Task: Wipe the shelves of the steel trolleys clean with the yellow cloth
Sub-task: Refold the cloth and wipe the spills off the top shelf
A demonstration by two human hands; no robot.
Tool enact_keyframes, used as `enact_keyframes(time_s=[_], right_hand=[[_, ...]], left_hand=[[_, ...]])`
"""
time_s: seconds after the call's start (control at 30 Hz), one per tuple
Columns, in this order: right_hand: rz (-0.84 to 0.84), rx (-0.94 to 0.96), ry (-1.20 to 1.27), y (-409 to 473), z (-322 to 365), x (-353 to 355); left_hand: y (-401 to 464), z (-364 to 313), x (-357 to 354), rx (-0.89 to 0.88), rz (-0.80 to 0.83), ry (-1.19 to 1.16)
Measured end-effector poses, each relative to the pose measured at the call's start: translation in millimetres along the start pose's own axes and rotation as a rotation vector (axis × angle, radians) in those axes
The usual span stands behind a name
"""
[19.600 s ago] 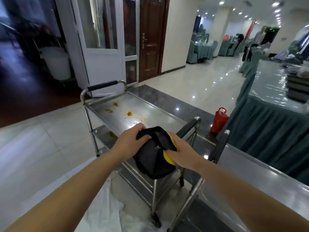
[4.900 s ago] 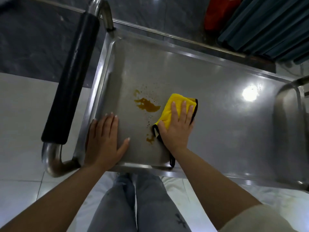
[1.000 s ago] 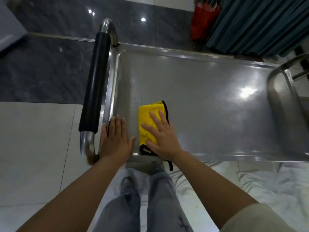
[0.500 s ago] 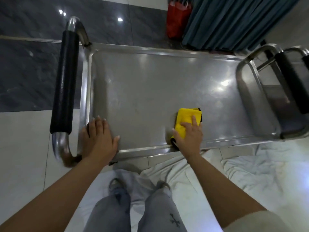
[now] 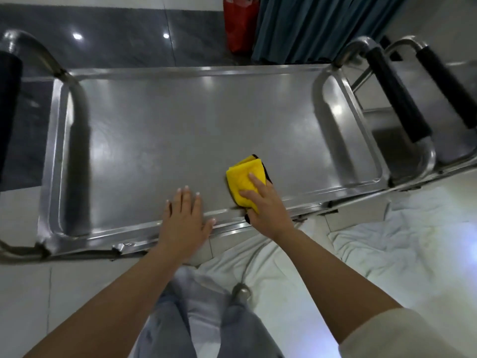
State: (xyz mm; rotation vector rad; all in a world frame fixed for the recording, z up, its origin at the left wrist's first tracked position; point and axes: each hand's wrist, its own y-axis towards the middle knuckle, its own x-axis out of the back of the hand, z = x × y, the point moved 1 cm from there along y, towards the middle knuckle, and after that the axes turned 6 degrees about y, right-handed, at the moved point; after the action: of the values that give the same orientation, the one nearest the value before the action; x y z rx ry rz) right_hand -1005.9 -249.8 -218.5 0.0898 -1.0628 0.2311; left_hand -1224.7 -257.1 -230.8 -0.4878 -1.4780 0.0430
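I look straight down on the top shelf of a steel trolley [image 5: 180, 120]; its surface shows no stains. A folded yellow cloth with a black edge [image 5: 244, 178] lies on the shelf near the front rim. My right hand [image 5: 263, 206] presses flat on the cloth with its fingers over it. My left hand [image 5: 183, 218] rests palm down, fingers spread, on the shelf's front rim to the left of the cloth and holds nothing. The trolley's black-gripped handles sit at the left end [image 5: 7, 109] and the right end [image 5: 397, 94].
A second steel trolley [image 5: 454, 104] butts against the right end, its black handle beside the first one's. A red bag [image 5: 238, 21] and a teal table skirt [image 5: 317, 24] stand beyond the far rim. White sheets [image 5: 387, 244] lie on the floor by my legs.
The view has shifted right along the trolley. My left hand left the front left corner and now rests mid-rim. My right hand stays pressed on the cloth near the front rim.
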Motion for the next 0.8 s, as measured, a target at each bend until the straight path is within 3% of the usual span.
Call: enact_keyframes(time_s=[0.27, 0.4, 0.53, 0.8], right_hand=[[-0.05, -0.235, 0.062, -54.2, -76.7, 64.4], [-0.101, -0.204, 0.143, -91.6, -78.4, 74.4], [-0.114, -0.167, 0.198, -142.8, -73.2, 63.9], [-0.191, -0.389, 0.297, -200.2, -63.6, 8.2]], left_hand=[[-48.3, -54.4, -8.0, 0.028, 0.007, -0.038], [-73.9, -70.0, -17.3, 0.056, 0.021, -0.088], [-96.7, -73.9, -28.4, -0.022, 0.036, -0.066], [-103.0, -59.2, -55.4, -0.096, 0.123, 0.024]])
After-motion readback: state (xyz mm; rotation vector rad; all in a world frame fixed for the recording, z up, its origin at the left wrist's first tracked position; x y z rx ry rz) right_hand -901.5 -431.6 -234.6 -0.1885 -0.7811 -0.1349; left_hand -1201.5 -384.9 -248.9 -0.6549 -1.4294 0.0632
